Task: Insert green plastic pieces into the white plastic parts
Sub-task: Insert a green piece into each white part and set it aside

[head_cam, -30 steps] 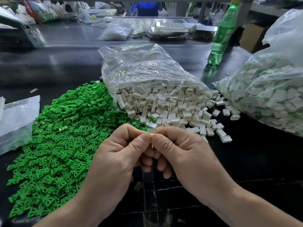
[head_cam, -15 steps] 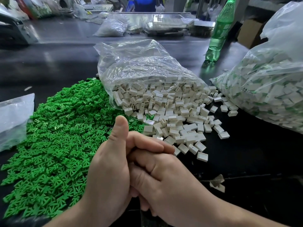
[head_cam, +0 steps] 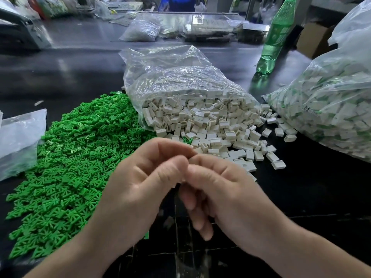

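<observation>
Skin hides the work: left hand (head_cam: 144, 177) and right hand (head_cam: 226, 197) meet thumb to thumb at lower centre, fingers curled, and I cannot tell whether either pinches a piece. Likely 1 insert is being pressed home, so the next move calls for dropping it and picking a fresh pair. Outward lie 1 heap of green pieces (head_cam: 70, 167) at left and 1 spill of white parts (head_cam: 210, 129) at centre, both beyond counting, 1 clear bag (head_cam: 176, 77) over the whites, 1 fuller bag (head_cam: 331, 109) at right, and 1 green bottle (head_cam: 278, 37) at upper right.
</observation>
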A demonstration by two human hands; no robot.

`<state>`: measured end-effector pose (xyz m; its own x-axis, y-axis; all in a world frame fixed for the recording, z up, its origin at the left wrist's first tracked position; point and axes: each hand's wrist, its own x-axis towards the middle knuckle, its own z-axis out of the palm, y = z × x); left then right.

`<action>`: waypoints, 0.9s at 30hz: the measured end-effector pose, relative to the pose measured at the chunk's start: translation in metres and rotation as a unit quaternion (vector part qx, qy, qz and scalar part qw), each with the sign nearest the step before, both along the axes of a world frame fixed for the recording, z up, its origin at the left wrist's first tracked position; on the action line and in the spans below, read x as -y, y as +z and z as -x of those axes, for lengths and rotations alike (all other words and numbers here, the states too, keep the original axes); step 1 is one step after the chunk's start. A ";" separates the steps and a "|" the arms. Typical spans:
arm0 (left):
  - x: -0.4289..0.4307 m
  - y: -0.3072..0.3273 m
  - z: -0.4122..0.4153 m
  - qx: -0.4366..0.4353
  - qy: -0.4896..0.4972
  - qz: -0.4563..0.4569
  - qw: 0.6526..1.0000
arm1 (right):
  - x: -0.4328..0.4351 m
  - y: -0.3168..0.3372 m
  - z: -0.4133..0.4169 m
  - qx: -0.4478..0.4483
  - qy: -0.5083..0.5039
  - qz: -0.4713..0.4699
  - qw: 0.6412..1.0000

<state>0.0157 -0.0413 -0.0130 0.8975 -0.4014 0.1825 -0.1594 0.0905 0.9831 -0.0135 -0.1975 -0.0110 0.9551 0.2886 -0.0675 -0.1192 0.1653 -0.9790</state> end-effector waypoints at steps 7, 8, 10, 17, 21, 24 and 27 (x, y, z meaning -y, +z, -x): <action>-0.007 0.000 -0.007 0.312 0.114 -0.227 0.916 | 0.009 -0.004 -0.008 -0.048 0.004 -0.066 0.997; -0.007 -0.001 -0.008 0.327 0.118 -0.231 0.909 | 0.009 -0.004 -0.009 -0.051 0.006 -0.070 0.996; -0.008 -0.003 -0.008 0.345 0.125 -0.239 0.899 | 0.009 -0.005 -0.010 -0.056 0.009 -0.077 0.995; -0.017 -0.003 -0.013 0.328 0.144 -0.289 0.888 | 0.020 -0.007 -0.020 -0.061 -0.017 -0.189 0.980; -0.022 -0.015 -0.019 0.272 0.130 -0.480 0.824 | 0.028 -0.005 -0.026 -0.076 -0.064 -0.264 0.959; -0.016 -0.024 -0.019 0.293 0.121 -0.553 0.770 | 0.030 -0.004 -0.028 -0.116 -0.086 -0.237 0.961; -0.009 -0.023 -0.019 0.312 0.113 -0.561 0.759 | 0.031 -0.007 -0.027 -0.119 -0.058 -0.148 0.980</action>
